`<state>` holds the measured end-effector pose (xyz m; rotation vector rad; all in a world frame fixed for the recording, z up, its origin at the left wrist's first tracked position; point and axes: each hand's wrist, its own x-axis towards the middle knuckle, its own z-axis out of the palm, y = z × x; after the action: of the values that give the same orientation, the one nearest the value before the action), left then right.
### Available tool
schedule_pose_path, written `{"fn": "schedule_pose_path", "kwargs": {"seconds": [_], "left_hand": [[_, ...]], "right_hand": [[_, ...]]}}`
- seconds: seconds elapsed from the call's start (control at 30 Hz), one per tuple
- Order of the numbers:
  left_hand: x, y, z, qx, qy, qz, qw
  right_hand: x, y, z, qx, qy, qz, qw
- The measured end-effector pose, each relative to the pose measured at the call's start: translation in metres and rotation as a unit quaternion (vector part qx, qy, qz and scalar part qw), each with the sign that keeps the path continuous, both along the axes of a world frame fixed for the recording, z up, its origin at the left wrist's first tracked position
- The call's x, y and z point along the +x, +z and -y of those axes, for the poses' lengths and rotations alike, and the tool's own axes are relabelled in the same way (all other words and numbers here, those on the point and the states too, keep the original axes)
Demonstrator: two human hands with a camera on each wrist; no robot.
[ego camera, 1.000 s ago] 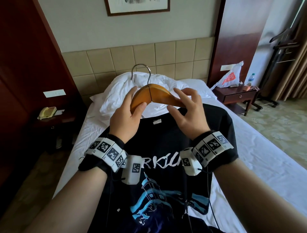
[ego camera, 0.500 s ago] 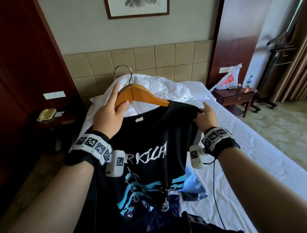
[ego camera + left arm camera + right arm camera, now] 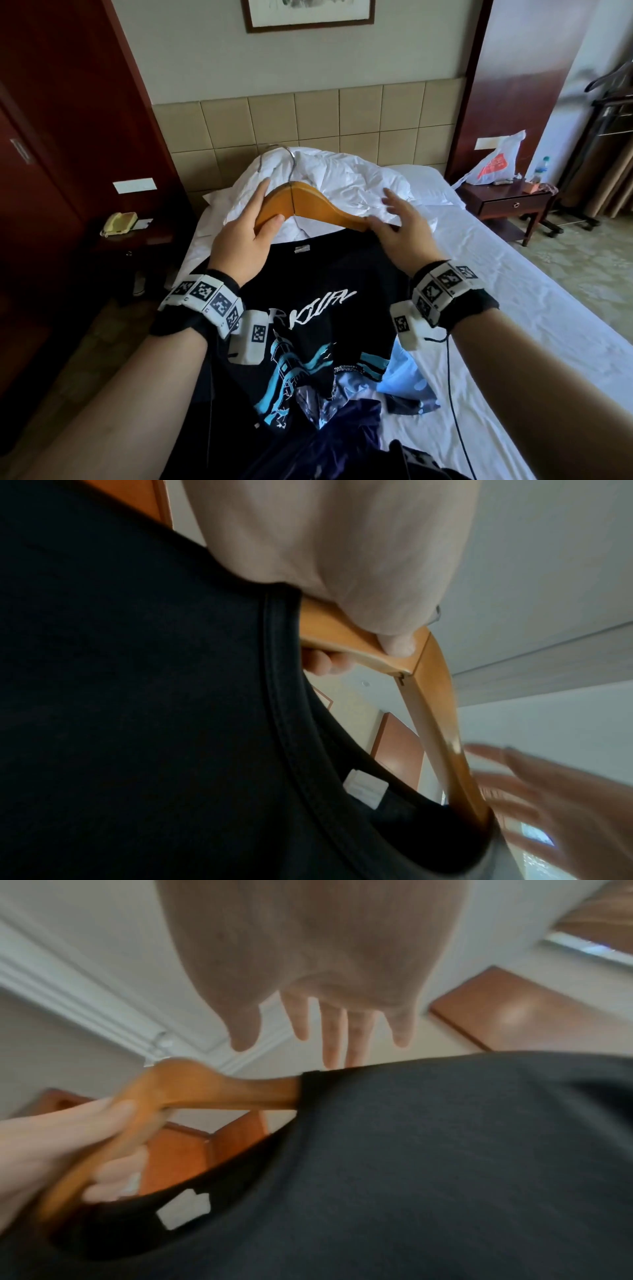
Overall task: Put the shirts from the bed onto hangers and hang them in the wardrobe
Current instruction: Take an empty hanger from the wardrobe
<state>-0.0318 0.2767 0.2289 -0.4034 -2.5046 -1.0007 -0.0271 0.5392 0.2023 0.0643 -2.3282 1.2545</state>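
Note:
A black T-shirt (image 3: 325,291) with white lettering and a blue print hangs on a wooden hanger (image 3: 308,202) with a metal hook, held up over the bed (image 3: 513,308). My left hand (image 3: 246,236) grips the hanger's left arm near the hook; in the left wrist view the thumb and fingers pinch the hanger (image 3: 359,647). My right hand (image 3: 397,229) is spread with straight fingers over the shirt's right shoulder, where the hanger's right arm enters the collar (image 3: 308,1093). More dark and blue clothes (image 3: 359,411) lie on the bed below.
A white duvet (image 3: 342,178) is heaped at the head of the bed. Dark wood panels (image 3: 68,137) rise on the left, with a phone (image 3: 118,222) on a side table. A nightstand (image 3: 507,202) with a plastic bag stands right, and a valet stand (image 3: 603,113) beyond.
The right hand let go of the shirt's right shoulder edge and came back up to the collar side with fingers spread. The hanger with the shirt shifted right, back toward the centre.

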Motion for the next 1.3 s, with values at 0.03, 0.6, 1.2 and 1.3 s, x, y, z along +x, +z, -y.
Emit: {"fn": "schedule_pose_path", "kwargs": {"seconds": [0.03,0.6,1.2,1.3], "left_hand": [[-0.001,-0.001,-0.002,0.000,-0.010,0.002,1.000],[0.008,-0.042,0.062,-0.005,0.056,0.098,0.994],[0.044,-0.114,0.054,0.102,-0.045,0.113,0.987],[0.051,-0.118,0.051,0.101,-0.031,0.116,0.988]], "right_hand": [[0.001,0.005,0.011,0.052,0.036,0.004,0.998],[0.014,-0.006,0.055,0.194,-0.020,-0.030,0.980],[0.075,-0.078,0.085,0.107,-0.027,0.060,0.992],[0.075,-0.088,0.081,0.083,-0.006,0.068,0.994]]}}
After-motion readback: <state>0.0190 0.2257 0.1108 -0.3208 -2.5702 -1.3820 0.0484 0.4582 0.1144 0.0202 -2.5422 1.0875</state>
